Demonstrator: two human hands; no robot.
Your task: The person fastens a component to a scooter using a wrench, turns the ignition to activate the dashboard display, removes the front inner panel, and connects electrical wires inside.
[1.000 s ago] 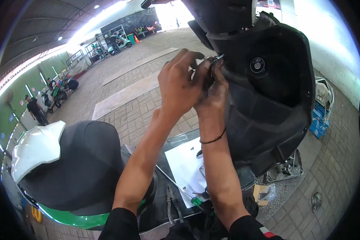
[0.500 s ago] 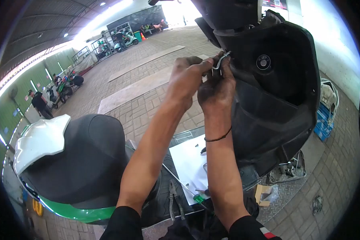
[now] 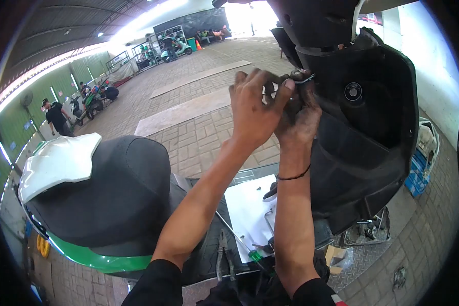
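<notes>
A thin, silvery bent metal rod (image 3: 304, 80) lies between my hands beside the dark scooter front panel (image 3: 336, 132). My left hand (image 3: 255, 109) has its thumb at the rod's near end, in what looks like a pinch, with the other fingers raised. Curled round the rod's other part is my right hand (image 3: 300, 120), its fingers blackened and partly hidden behind the left. Below my arms, pliers (image 3: 223, 255) and a green-handled screwdriver (image 3: 255, 255) lie on the footboard, next to a white sheet (image 3: 242, 209) with small parts.
The scooter seat (image 3: 122, 199) is at the left, with a white panel (image 3: 61, 160) resting on it. A tray of parts (image 3: 367, 229) and a blue crate (image 3: 417, 173) stand at the right. Another person (image 3: 58, 117) is far left, near parked motorbikes.
My left hand has rotated and its fingers have lifted and spread from their tighter grip. The rod now lies more nearly level. The whole view has shifted slightly.
</notes>
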